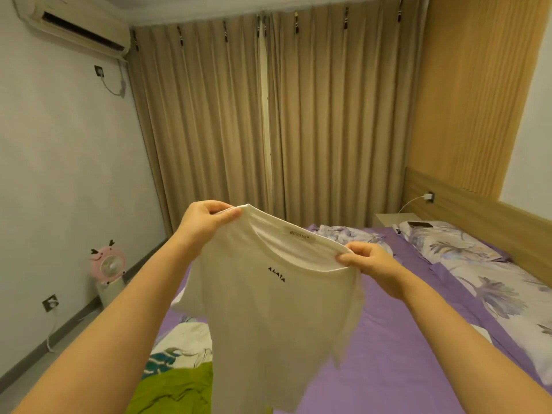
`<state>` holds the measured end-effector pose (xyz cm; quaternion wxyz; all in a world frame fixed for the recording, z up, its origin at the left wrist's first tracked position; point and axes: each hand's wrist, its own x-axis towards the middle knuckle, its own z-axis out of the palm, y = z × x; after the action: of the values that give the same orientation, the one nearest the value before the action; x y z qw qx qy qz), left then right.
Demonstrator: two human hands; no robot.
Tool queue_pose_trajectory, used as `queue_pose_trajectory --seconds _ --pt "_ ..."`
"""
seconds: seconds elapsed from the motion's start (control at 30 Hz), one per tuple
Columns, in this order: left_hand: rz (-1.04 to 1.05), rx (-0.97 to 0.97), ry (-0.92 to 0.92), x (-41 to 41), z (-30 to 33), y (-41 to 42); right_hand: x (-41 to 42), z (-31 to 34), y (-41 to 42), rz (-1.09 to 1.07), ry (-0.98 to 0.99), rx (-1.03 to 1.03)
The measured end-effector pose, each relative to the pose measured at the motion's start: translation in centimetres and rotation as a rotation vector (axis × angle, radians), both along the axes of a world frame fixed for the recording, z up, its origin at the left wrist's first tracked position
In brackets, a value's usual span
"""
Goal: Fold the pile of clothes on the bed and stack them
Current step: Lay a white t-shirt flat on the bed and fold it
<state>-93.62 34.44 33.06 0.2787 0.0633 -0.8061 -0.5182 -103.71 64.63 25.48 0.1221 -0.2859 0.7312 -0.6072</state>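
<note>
1. A white T-shirt (268, 318) hangs in the air above the bed (397, 354), in the middle of the view, with its neck opening at the top and small black letters on the chest.
2. The left hand (206, 222) pinches the collar at its left end, thumb on the near side and fingers curled behind the cloth.
3. The right hand (370, 261) pinches the collar at its right end in the same way, a little lower, so the neckline slopes down to the right.
4. Under the shirt, at the near left part of the bed, lie more clothes: a green garment (176, 389) and, just behind it, a white garment with a teal print (182, 345).
5. The bed has a purple sheet; a floral pillow (501, 291) lies along its right side, and a crumpled floral blanket (343, 234) lies at the far end.
6. A phone (420, 225) rests on a far pillow near the headboard.
7. Beige curtains (268, 115) cover the far wall; a pink fan (108, 264) stands on the floor at the left, and an air conditioner (74, 25) hangs high on the left wall.
</note>
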Motion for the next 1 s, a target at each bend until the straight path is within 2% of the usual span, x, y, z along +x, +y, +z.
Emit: queue_pose_trajectory --seconds 0.17,0.4,0.57,0.73,0.83,1.0 --pt "0.106 0.064 0.031 1.4 -1.6 -0.5 2.9 1.0 1.4 -0.128 0.047 -0.066" --pt "0.103 0.037 0.016 1.6 -1.8 1.3 4.5 2.8 4.0 0.059 -0.016 -0.052" --pt "-0.048 -0.014 0.01 1.0 -1.6 7.0 3.7 4.2 3.6 -0.008 0.052 -0.169" --pt "-0.3 -0.289 0.048 0.1 -1.9 14.1 2.8 4.7 3.2 -0.002 0.122 -0.167" --pt "-0.389 -0.368 0.042 -0.6 -2.1 16.8 1.9 4.4 4.0 0.039 0.1 -0.181" --pt "-0.366 -0.39 0.015 -2.6 -3.3 18.8 -0.4 4.0 6.3 0.078 0.005 -0.236"
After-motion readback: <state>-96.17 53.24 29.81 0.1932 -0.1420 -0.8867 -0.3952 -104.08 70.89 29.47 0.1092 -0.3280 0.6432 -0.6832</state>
